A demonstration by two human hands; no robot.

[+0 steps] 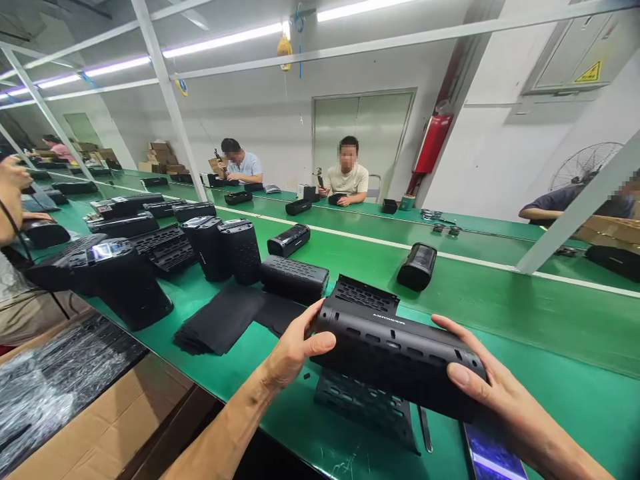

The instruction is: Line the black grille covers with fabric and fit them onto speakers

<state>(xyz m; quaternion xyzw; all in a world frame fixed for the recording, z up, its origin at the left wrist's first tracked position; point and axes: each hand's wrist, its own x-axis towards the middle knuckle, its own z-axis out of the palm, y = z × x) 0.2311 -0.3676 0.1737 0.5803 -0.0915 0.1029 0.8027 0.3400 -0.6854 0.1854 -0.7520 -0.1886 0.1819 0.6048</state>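
A long black speaker housing (395,360), slotted along its top edge and marked with small white lettering, lies across between my hands. My left hand (303,340) grips its left end, thumb on the near face. Around the right end wraps my right hand (480,377), its thumb also on the near side. Behind the housing a perforated black panel (365,293) shows, and a slotted black panel (363,403) lies under its near side, partly hidden. A thin dark metal tool (425,430) and a phone-like glossy slab (493,453) lie close by.
Left of my hands are a stack of black sheets (215,323) and several standing black housings (240,250). More housings (417,267) sit along the green bench (525,333). An open cardboard box (135,407) is below the edge. People work across the bench and at left.
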